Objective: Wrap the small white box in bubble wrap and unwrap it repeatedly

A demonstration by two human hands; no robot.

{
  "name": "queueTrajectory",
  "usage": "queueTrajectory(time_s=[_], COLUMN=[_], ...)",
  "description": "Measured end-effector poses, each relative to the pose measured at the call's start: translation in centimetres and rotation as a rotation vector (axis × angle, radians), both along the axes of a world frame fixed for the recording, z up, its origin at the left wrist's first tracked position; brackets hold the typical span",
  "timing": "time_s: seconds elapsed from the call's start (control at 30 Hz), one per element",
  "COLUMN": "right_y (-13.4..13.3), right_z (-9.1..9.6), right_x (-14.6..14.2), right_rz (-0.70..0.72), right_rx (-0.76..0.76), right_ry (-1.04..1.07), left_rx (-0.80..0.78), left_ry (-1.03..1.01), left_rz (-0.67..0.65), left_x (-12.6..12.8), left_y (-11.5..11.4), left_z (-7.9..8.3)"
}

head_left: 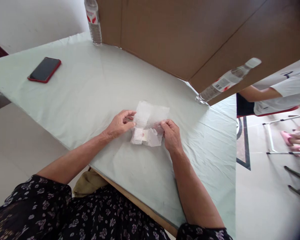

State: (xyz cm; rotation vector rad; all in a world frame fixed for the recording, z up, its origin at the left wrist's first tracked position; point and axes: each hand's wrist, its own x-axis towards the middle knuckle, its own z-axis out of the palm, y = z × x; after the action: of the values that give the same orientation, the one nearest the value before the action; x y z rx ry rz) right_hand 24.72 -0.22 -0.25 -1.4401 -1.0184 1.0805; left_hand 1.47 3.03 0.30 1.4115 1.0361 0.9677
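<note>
A sheet of clear bubble wrap (150, 115) lies on the pale green table cover (90, 90), folded over a small white object with a red mark (140, 135). My left hand (118, 124) pinches the wrap's left edge with thumb and fingers. My right hand (171, 135) grips the wrap's right side, fingers curled onto it. The lower part of the wrap is bunched around the object between both hands.
A red-cased phone (44, 69) lies far left on the table. Two clear water bottles (93, 20) (227, 80) prop a brown cardboard screen (190, 33). Another person's arm and white shirt (277, 88) show at right, with chair legs on the floor.
</note>
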Motion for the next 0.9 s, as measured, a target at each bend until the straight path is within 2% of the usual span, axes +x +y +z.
queueTrajectory(time_s=[0.1, 0.23, 0.43, 0.5, 0.67, 0.8, 0.9], right_y=[-0.1, -0.1, -0.2, -0.1, 0.8, 1.8, 1.8], right_z=[-0.2, 0.3, 0.8, 0.6, -0.4, -1.3, -0.9], right_x=[-0.4, -1.6, -3.3, -3.1, -0.9, 0.7, 1.1], right_rz=[0.06, 0.152, 0.256, 0.206, -0.055, -0.139, -0.192], right_rx=[-0.006, 0.049, 0.033, 0.047, 0.076, 0.074, 0.126], right_ry=[0.081, 0.163, 0.282, 0.261, 0.133, 0.018, -0.137], left_rx=[0.136, 0.148, 0.133, 0.112, 0.053, 0.039, 0.109], left_ry=[0.151, 0.215, 0.361, 0.329, 0.231, 0.319, 0.379], left_rz=[0.05, 0.016, 0.116, 0.139, 0.292, 0.355, 0.397], left_x=[0.2, 0.6, 1.7, 1.6, 0.1, -0.9, -1.2], left_y=[-0.4, -0.7, -0.7, -0.4, 1.0, 1.9, 1.9], left_z=[0.2, 0.4, 0.4, 0.3, -0.1, -0.2, 0.1])
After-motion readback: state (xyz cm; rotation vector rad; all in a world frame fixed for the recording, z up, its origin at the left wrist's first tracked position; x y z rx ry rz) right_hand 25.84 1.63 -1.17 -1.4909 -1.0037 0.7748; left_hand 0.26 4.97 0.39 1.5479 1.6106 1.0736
